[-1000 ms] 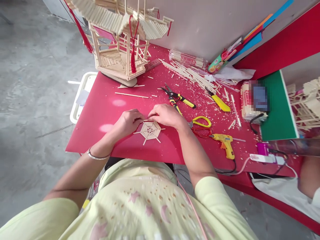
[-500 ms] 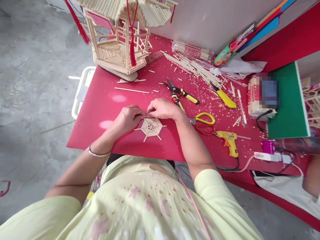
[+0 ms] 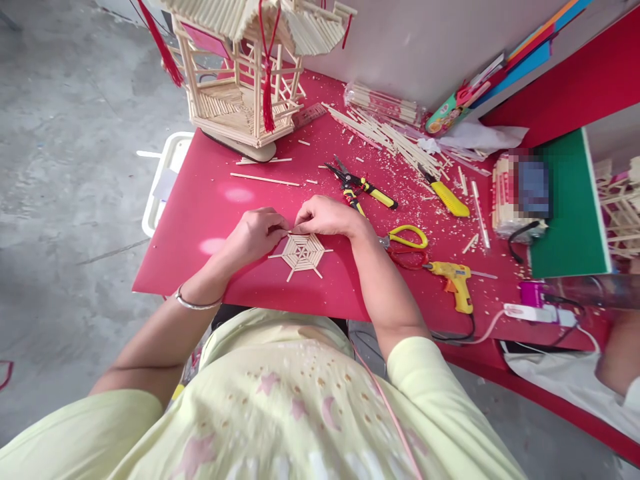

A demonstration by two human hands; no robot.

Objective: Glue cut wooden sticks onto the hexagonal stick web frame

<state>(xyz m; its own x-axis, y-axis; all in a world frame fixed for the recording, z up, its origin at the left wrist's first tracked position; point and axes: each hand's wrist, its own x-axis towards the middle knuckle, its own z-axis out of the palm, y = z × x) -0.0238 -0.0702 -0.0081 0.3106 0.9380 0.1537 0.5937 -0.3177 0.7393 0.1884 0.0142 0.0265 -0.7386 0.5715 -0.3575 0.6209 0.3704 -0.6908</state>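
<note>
A flat, web-shaped hexagon of pale wooden sticks [image 3: 303,255] lies on the red tabletop close to my body. Stick ends jut out past its rim like spokes. At its far edge my left hand [image 3: 259,232] pinches a wooden stick between thumb and forefinger. My right hand [image 3: 324,217] pinches at the same edge from the other side, its fingertips almost meeting the left ones. The fingers hide most of that stick, so I cannot tell whether it is joined to the web.
A stick-built pavilion model [image 3: 245,93] with red tassels stands at the back left. Pliers [image 3: 357,183], scissors [image 3: 407,237], a yellow cutter knife [image 3: 450,198] and a glue gun [image 3: 455,279] lie to the right. Loose sticks [image 3: 385,133] are heaped behind. Another person's arm [image 3: 620,353] is at far right.
Both hands keep their pinch at the web's far edge, with hardly any movement. The whole view has shifted slightly.
</note>
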